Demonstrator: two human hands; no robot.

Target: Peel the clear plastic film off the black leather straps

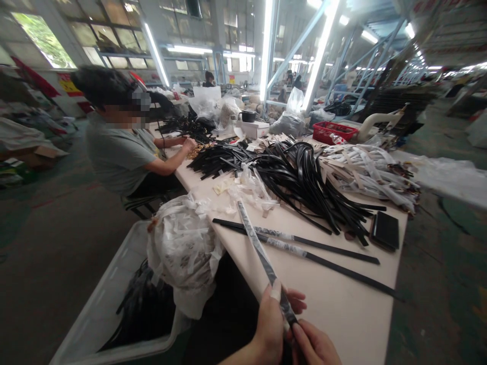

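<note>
A long black strap point(264, 256), partly wrapped in clear plastic film, runs from the table edge down into my two hands. My left hand point(271, 317) is closed around it, thumb along its top and some fingertips showing on the far side. Lower down, my right hand point(314, 344) pinches the same strap between thumb and fingers near the bottom of the view. Beyond my hands, two more black straps point(335, 268) with film around their middles lie side by side on the pale table point(342, 309).
A heap of black straps point(304, 167) covers the table's middle, with white-wrapped bundles point(373, 172) behind. A black wallet-like object point(385, 230) lies at the right edge. Left are a stuffed plastic bag point(182, 248) and a white bin point(114, 274). A co-worker point(117, 147) sits at the table's far left.
</note>
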